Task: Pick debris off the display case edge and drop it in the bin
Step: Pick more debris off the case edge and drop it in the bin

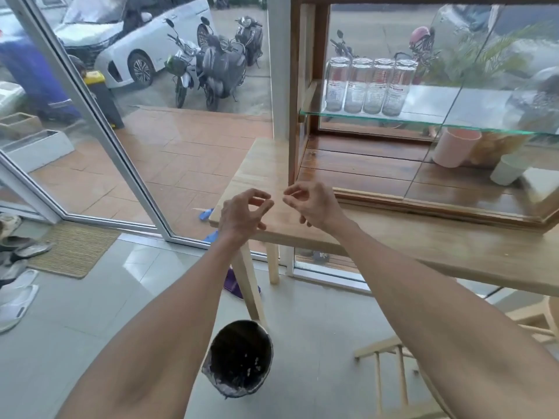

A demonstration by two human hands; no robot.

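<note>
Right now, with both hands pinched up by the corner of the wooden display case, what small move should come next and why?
Probably bring the right hand back and down over the round dark bin on the floor before releasing. Its fingertips look pinched, though any debris is too small to see, and the bin sits well below both hands.

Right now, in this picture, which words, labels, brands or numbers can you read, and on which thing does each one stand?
No text can be read for certain.
Four upturned glasses on the glass shelf: red and white printing, too blurred to read.
White car outside: no plate or badge legible.
Motorbikes outside: any markings too small to read.
Bin on the floor: no label visible.
</note>
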